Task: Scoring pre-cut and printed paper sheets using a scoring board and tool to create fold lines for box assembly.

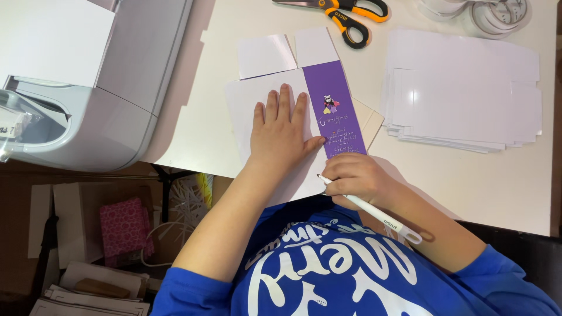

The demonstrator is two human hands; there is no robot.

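A flat die-cut card blank (pixel 266 111) lies at the centre of the frame on the white worktop (pixel 497 187); it is mostly white, with two white flaps at its upper edge and one long purple panel (pixel 336 111) running down its right side; the purple panel carries a small cartoon figure near its upper part and lines of pale lettering below, too small to make out; a cream flap shows just beyond the panel's right edge. The left hand (pixel 281 131) lies open and flat, fingers spread, pressing on the white part of the blank, its thumb touching the purple panel's left edge. The right hand (pixel 357 178) is closed around a white pen-shaped tool (pixel 369 210), gripping it at the lower end of the purple panel, tip toward the blank. A stack of white card sheets (pixel 462 93) lies at the right of the frame, well apart from the blank; scissors (pixel 345 14) with orange-and-black handles lie at the top centre; rolls of clear tape (pixel 497 14) sit at the upper right. A pale grey cutting machine (pixel 111 99) occupies the upper left; below the worktop, at the lower left, a pink patterned package (pixel 123 228) stands among brown cardboard pieces (pixel 64 222).
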